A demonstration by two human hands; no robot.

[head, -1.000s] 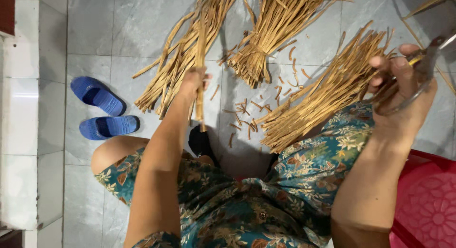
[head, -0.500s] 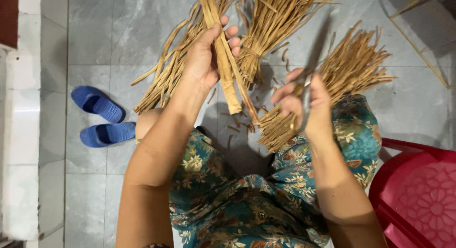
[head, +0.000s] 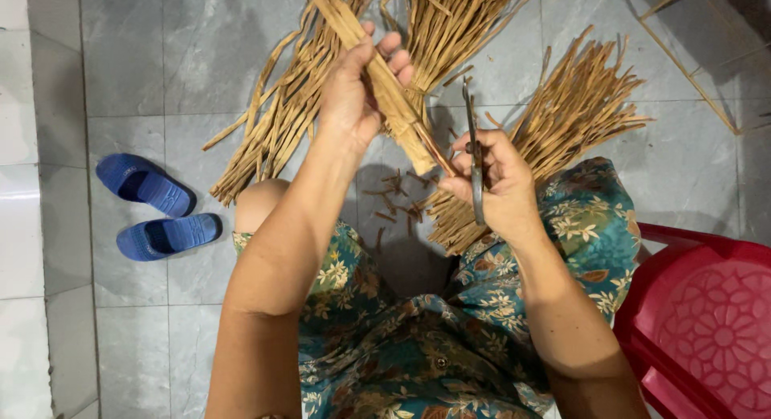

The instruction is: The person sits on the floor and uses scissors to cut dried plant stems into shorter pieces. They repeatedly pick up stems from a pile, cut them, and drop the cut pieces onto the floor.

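My left hand (head: pixel 357 90) grips a flat bunch of tan dried strips (head: pixel 377 74), held slanted with its cut end low at the middle. My right hand (head: pixel 498 186) holds a pair of dark scissors (head: pixel 475 158), blades pointing up, and its fingertips touch a thin reddish sliver at the bunch's lower end. Below both hands lies my lap in a teal floral dress (head: pixel 450 323). Short trimmed bits (head: pixel 397 202) lie on the grey tile floor between my knees.
Three loose piles of the same strips lie on the floor: left (head: pixel 273 130), tied bundle at top (head: pixel 454 26), right (head: pixel 562 122). Two blue slippers (head: pixel 152 206) sit at the left. A red plastic stool (head: pixel 707 323) stands at the right.
My left hand lifted a bunch of strips from the left pile toward the middle. My right hand with the scissors swung in from the far right to meet the bunch's end.
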